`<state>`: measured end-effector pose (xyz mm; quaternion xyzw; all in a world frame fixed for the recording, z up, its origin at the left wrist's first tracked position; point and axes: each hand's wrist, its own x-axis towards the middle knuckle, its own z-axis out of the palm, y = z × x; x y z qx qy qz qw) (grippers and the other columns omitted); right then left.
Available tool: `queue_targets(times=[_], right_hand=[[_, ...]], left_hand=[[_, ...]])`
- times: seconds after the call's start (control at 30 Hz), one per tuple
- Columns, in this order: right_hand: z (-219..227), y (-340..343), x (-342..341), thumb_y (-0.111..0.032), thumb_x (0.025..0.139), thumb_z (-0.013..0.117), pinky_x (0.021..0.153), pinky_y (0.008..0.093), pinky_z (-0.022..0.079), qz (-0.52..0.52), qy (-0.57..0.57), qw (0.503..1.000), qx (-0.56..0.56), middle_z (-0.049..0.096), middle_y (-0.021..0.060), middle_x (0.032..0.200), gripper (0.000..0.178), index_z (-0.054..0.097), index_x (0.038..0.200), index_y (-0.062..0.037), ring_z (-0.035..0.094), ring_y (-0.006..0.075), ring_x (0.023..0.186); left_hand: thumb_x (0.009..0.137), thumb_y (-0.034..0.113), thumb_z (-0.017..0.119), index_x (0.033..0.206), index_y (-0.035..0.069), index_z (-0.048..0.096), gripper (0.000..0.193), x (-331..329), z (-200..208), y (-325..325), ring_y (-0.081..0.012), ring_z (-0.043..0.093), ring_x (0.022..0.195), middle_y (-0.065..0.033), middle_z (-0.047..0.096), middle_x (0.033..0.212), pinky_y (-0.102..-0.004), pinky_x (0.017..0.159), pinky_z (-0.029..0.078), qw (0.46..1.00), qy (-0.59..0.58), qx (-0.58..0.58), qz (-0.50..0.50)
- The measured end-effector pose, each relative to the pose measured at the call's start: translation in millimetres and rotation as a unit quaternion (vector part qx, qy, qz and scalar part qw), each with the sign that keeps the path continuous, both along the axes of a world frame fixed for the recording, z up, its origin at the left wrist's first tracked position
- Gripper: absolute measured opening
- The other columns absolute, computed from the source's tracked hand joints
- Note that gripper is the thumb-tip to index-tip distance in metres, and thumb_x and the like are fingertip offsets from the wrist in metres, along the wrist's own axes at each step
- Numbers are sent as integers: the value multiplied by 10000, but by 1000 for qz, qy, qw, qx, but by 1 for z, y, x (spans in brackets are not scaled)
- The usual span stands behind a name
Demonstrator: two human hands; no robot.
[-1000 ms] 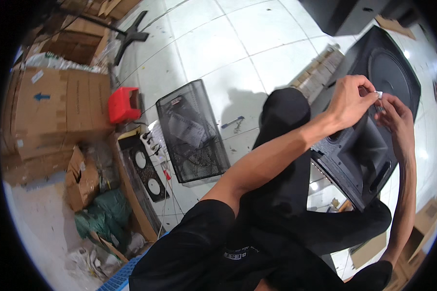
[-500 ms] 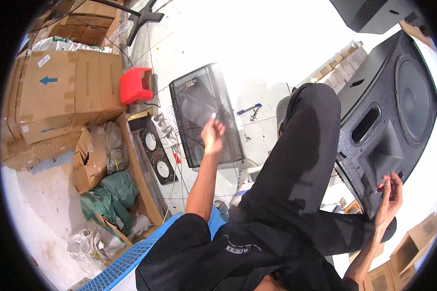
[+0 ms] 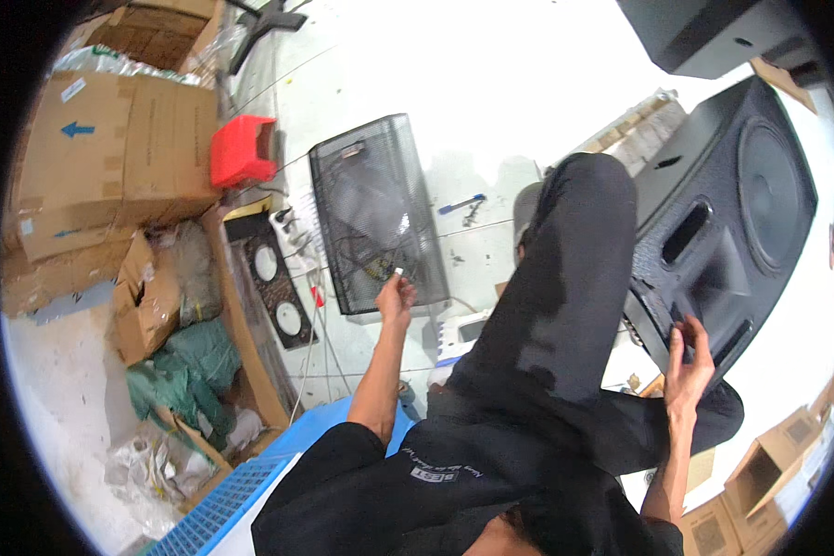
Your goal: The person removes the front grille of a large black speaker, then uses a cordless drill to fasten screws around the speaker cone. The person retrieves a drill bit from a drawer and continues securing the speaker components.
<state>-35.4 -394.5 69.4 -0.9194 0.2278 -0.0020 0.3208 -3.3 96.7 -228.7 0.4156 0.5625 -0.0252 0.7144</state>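
My left hand (image 3: 396, 301) is closed, pinching a small white piece (image 3: 398, 271) whose exact kind I cannot make out. It is over the lower end of a black mesh speaker grille (image 3: 357, 167) lying on the floor. My right hand (image 3: 689, 371) has its fingers loosely stretched against the front of a black speaker cabinet (image 3: 653, 255), beside the horn opening (image 3: 713, 269). No object shows in that hand. A large round woofer (image 3: 771, 190) fills the cabinet's far end, and an oval slot (image 3: 687, 233) sits beside the horn.
A blue marker (image 3: 461, 204) and several dark screws (image 3: 473, 216) lie right of the grille. Left of it are a red plastic holder (image 3: 243, 151), a dark plate with two round holes (image 3: 271, 287) and a cardboard box (image 3: 74, 176). Another black cabinet (image 3: 704, 37) stands far right.
My left hand has come down toward me along the grille, with the white piece. My right hand has shifted left along the cabinet's front. The whole view has moved slightly.
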Motion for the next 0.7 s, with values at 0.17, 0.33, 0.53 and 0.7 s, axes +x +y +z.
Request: queue_targets(times=[0.17, 0.33, 0.53, 0.7], right_hand=[[-8, 6, -8, -129, 793, 793, 887, 425, 490, 126, -64, 978, -152, 647, 197, 1075, 464, 607, 1190, 24, 619, 358, 992], [-28, 3, -13, -200, 738, 821, 836, 418, 479, 149, -99, 952, -249, 623, 152, 1091, 557, 588, 1205, -5, 590, 313, 984], [-40, -6, -19, -247, 835, 681, 791, 438, 502, 175, -156, 947, -220, 629, 149, 1008, 412, 588, 1148, 3, 614, 308, 922], [-33, 11, -10, -470, 829, 692, 854, 364, 447, 43, -270, 943, -191, 628, 102, 1061, 535, 629, 1104, -15, 587, 252, 1020]], left_hand=[[962, 280, 643, 897, 58, 598, 236, 63, 40, -27, -147, 578, 662, -32, 584, 746, -285, 588, 501, 989, -113, -55, -82], [957, 285, 652, 1146, 28, 568, 330, 121, 108, -76, -204, 619, 839, -69, 614, 1010, -310, 732, 524, 967, -196, -68, -145], [989, 248, 597, 1125, 12, 589, 272, 168, 227, -132, -171, 595, 898, -88, 631, 1024, -339, 782, 525, 893, -360, 54, -266], [1024, 224, 541, 1066, -21, 568, 249, 169, 314, -232, -165, 516, 877, -84, 577, 997, -322, 765, 462, 801, -453, -75, -384]])
